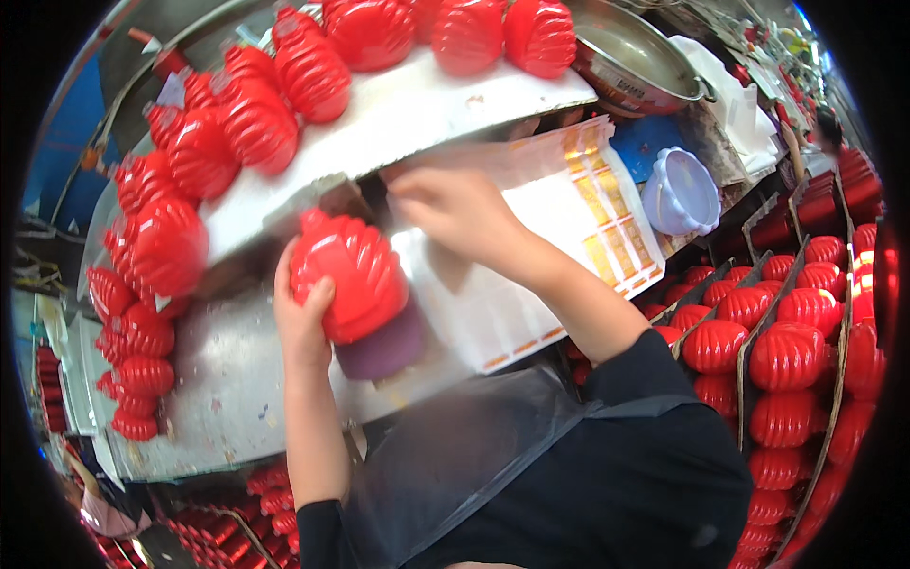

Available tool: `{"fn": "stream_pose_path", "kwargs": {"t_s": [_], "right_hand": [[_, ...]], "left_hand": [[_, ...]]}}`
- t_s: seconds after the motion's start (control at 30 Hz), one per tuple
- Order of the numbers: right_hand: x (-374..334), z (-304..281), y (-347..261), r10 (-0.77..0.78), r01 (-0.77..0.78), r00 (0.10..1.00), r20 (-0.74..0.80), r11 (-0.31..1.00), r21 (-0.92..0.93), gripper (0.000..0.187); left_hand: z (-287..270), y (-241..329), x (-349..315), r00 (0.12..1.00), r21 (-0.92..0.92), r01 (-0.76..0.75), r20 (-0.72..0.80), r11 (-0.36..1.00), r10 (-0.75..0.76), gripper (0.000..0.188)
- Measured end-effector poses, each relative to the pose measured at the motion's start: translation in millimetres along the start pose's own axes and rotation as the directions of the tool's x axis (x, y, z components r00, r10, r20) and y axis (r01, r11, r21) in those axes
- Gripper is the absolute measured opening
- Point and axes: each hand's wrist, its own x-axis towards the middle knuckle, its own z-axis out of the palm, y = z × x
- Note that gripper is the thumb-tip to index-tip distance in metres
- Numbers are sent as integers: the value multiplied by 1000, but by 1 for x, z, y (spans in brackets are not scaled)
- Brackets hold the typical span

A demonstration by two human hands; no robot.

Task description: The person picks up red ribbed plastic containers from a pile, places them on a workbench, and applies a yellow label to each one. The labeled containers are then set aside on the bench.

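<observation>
My left hand [308, 303] grips a glossy red ribbed bottle [349, 280] from its left side, thumb across the front. Its short neck points up and away from me. Just below the bottle lies a purple pad [384, 346], partly covered by it. To the right of the bottle, my right hand [431, 199] hovers over the far left part of a white label sheet [540, 209]. Motion smears its fingers, so I cannot make out whether they hold anything. Rows of gold labels [607, 213] run along the sheet's right side.
Several red bottles [261, 123] line a raised white shelf [408, 109], curving down the table's left side. A metal basin [640, 57] stands at the far right, near a lavender bowl [681, 192]. Racks of red bottles [789, 356] fill the right. Other people are at the edges.
</observation>
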Motion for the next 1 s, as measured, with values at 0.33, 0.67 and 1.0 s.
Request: {"fn": "stream_pose_path", "kwargs": {"t_s": [0.33, 0.67, 1.0], "right_hand": [[-140, -129, 62, 545, -617, 770, -331, 769, -169, 45], [-141, -151, 92, 477, -662, 715, -511, 697, -275, 49], [-105, -177, 146, 390, -696, 645, -657, 655, -294, 53]], "left_hand": [[2, -10, -22, 997, -21, -81, -4, 997, 80, 93], [1, -18, -27, 996, -81, -86, -45, 993, 83, 86], [9, -26, -35, 983, -5, -152, -104, 988, 151, 58]]}}
